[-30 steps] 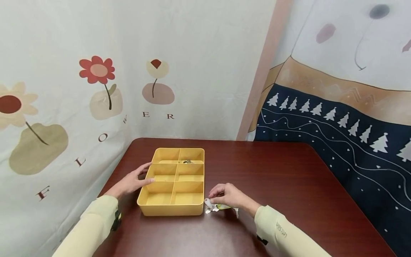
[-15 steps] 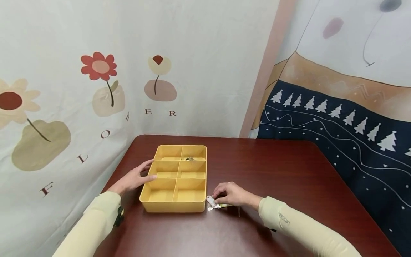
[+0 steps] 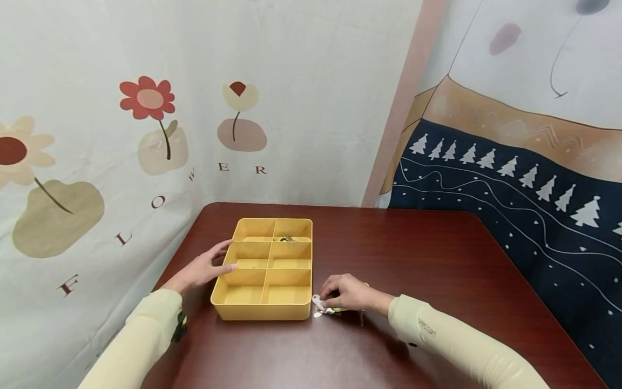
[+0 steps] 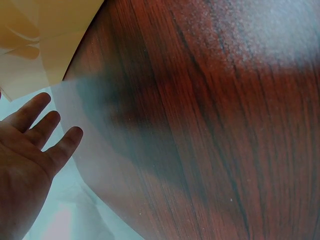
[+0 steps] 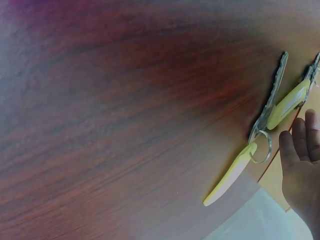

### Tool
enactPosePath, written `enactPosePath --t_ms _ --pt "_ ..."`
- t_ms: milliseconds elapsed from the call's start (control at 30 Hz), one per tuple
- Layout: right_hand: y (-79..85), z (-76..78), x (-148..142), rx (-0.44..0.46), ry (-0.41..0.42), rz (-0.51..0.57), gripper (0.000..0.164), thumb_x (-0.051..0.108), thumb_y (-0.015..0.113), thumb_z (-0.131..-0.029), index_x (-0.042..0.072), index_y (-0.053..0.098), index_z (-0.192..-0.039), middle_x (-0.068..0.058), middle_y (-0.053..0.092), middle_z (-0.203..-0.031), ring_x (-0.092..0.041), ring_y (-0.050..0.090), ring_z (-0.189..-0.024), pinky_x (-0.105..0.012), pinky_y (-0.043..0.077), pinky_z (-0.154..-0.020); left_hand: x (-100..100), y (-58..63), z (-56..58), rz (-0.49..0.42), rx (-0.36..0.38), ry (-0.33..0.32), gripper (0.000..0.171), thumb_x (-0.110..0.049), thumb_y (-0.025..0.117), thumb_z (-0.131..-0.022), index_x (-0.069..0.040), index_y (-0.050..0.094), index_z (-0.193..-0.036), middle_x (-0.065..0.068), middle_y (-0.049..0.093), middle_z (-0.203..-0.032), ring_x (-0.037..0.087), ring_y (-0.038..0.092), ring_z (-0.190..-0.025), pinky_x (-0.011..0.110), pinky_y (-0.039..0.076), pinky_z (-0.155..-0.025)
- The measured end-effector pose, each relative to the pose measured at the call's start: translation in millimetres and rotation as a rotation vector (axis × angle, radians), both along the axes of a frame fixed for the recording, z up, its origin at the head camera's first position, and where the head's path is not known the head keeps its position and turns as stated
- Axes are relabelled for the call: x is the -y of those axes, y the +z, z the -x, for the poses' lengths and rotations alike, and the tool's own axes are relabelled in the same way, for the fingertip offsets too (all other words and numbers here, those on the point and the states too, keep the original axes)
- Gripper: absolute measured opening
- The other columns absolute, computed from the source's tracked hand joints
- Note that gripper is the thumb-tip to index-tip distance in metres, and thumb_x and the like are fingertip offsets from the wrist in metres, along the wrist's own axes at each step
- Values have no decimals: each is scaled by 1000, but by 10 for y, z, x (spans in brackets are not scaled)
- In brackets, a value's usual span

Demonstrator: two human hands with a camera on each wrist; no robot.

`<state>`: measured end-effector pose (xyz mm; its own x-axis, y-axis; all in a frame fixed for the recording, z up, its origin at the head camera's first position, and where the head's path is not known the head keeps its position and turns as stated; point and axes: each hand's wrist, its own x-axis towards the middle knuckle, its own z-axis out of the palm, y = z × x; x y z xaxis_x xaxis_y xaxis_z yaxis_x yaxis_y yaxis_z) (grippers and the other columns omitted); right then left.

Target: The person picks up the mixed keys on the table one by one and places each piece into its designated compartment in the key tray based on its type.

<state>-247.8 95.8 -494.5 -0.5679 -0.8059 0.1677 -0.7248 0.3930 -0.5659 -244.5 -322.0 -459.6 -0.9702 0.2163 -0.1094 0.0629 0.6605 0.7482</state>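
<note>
A yellow box (image 3: 261,312) with six-part dividers stands on the table. My left hand (image 3: 201,271) rests at its left side, thumb lying over the rim; in the left wrist view the other fingers are extended and apart from the box. Just right of the box's front corner, my right hand (image 3: 352,292) pinches at a bunch of keys (image 3: 320,306) low over the tabletop. In the right wrist view the keys (image 5: 270,100) show metal blades, rings and yellow-and-white tags; its thumb and index finger are hidden there.
The dark red-brown table (image 3: 398,259) runs up to a printed curtain (image 3: 301,108) at the back and left, and another (image 3: 486,205) at the right. Small dark metallic things (image 3: 288,239) lie in the box's back right compartment.
My right hand has settled slightly over the keys, its fingers covering more of them. The left hand stays at the box. The whole head view has shifted a little.
</note>
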Motion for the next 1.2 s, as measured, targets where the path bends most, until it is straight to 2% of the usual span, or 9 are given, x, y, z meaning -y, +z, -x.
enactPosePath --t_ms 300,700,867,1033,1200 --pt "-10 -22 40 -51 -34 -76 5 17 80 -81 17 78 -85 7 68 -98 -5 61 -92 -22 48 -83 -2 17 -8 5 4 6 84 -37 70 -94 -8 23 -157 29 40 -147 46 33 -138 63 32 -106" --pt "-14 -72 60 -122 -31 -122 3 19 79 -81 17 77 -82 4 68 -99 -10 62 -95 -27 48 -85 -9 2 -31 -1 -3 -2 82 -35 69 -94 -9 23 -157 30 40 -145 47 36 -136 60 38 -104" --pt "-25 -85 62 -103 -57 -98 4 19 79 -82 18 76 -79 5 68 -98 -8 62 -93 -24 48 -83 -11 3 -44 -4 -1 2 83 -35 69 -94 -8 23 -157 30 40 -146 47 35 -137 60 36 -105" --pt "8 -98 58 -75 -64 -28 5 13 79 -82 16 76 -79 3 69 -97 -5 62 -92 -21 48 -83 -7 7 -53 -7 -2 1 82 -34 70 -94 -8 23 -157 30 40 -146 47 35 -137 60 36 -104" --pt "82 -71 54 -23 -110 34 9 12 77 -85 16 75 -78 4 69 -96 -6 62 -91 -24 50 -82 -6 21 -56 -10 -7 -1 82 -33 69 -94 -7 24 -157 30 40 -146 47 35 -137 60 37 -104"
